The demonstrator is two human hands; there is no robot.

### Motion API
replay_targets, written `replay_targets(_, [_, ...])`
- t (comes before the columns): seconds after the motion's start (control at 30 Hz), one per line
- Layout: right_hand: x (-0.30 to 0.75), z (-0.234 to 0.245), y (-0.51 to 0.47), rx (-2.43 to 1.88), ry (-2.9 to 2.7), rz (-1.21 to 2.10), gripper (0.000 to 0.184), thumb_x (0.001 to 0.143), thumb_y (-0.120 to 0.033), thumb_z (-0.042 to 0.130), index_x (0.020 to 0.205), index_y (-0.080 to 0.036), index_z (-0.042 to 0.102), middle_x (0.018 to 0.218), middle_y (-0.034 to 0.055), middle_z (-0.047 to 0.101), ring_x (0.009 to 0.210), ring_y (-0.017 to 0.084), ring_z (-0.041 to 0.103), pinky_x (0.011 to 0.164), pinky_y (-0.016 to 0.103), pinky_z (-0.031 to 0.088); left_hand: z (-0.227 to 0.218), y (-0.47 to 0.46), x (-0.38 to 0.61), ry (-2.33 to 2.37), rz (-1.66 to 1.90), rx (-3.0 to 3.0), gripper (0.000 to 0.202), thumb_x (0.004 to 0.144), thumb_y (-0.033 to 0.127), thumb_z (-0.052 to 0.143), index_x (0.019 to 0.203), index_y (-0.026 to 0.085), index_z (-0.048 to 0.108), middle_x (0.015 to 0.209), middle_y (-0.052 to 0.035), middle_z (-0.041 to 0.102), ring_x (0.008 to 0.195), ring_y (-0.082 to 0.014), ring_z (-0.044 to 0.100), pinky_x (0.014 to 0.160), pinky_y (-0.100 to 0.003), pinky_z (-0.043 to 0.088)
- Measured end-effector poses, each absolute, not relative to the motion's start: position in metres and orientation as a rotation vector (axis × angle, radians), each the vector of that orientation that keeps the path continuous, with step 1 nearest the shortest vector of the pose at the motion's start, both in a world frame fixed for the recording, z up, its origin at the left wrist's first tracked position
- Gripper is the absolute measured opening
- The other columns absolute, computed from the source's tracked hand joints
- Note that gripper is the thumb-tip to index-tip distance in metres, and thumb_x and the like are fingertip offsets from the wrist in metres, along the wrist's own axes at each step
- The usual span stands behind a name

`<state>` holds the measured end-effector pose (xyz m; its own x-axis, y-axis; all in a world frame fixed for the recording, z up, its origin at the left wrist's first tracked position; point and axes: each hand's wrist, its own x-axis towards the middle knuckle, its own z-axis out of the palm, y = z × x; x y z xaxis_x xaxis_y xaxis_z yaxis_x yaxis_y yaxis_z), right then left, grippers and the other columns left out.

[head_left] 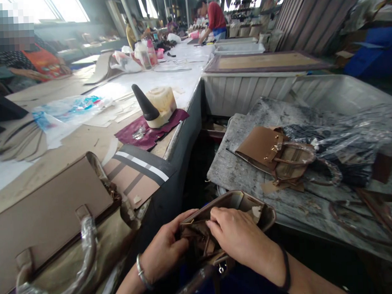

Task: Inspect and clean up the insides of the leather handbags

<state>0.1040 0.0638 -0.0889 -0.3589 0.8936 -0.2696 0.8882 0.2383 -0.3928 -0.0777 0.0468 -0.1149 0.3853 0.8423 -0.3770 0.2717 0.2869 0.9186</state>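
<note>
A brown handbag (265, 215) is at my lap, its open top facing up. My left hand (166, 246), a silver bangle at its wrist, is closed on the left end of the bag, thumb at the rim. With a dark band at the wrist, my right hand (237, 232) reaches over the opening. Its fingers are curled at the bag's inner lining, and the fingertips are partly hidden. A handle wrapped in clear film (195, 283) lies below my hands. To the left, a larger beige handbag (52, 218) with film-wrapped handles lies on its side.
On the worktable (192, 60) stands a glue pot (161, 101) with a black brush handle (145, 106), on a purple scrap (133, 136). At right, another brown handbag (261, 148) lies on a worn grey board (239, 171) over a white bin (252, 92). Other people work farther back.
</note>
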Motion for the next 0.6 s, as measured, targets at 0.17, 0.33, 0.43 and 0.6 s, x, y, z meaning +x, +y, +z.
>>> replay_targets(0.17, [0.093,-0.093,0.067,-1.798,-2.408,0.717,0.016,0.083,-0.02,0.039,0.077,-0.019,0.054,0.075,0.0031,0.063,0.072,0.02,0.061,0.061,0.029,0.037,-0.1,0.062,-0.082,1.01,0.422,1.142,0.047,0.075,0.027,0.056,0.12,0.018,0.045,0.112,-0.0037,0.058,0.102,-0.02,0.052,0.086,-0.027,0.041])
replay_targets(0.33, [0.089,-0.095,0.07,-1.756,-2.388,0.744,0.015,0.083,-0.021,0.041,0.076,-0.02,0.054,0.073,0.0019,0.063,0.07,0.02,0.061,0.059,0.028,0.037,-0.115,0.075,-0.082,1.225,0.484,1.282,0.037,0.079,0.039,0.05,0.103,0.012,0.059,0.089,-0.0055,0.064,0.083,-0.0191,0.056,0.074,-0.026,0.044])
replay_targets(0.43, [0.094,-0.097,0.076,-1.685,-2.404,0.833,0.016,0.083,-0.027,0.044,0.074,-0.02,0.055,0.075,0.0008,0.064,0.072,0.018,0.061,0.061,0.027,0.037,-0.125,0.077,-0.083,1.242,0.502,1.292,0.037,0.08,0.039,0.049,0.106,0.013,0.059,0.093,-0.0049,0.065,0.086,-0.0188,0.056,0.077,-0.025,0.043])
replay_targets(0.6, [0.099,-0.097,0.089,-1.645,-2.464,0.917,0.019,0.083,-0.031,0.045,0.075,-0.02,0.058,0.078,0.0014,0.065,0.075,0.016,0.061,0.064,0.025,0.038,-0.13,0.075,-0.088,1.206,0.516,1.27,0.037,0.079,0.037,0.051,0.107,0.015,0.059,0.097,-0.0047,0.065,0.09,-0.0202,0.056,0.081,-0.027,0.043])
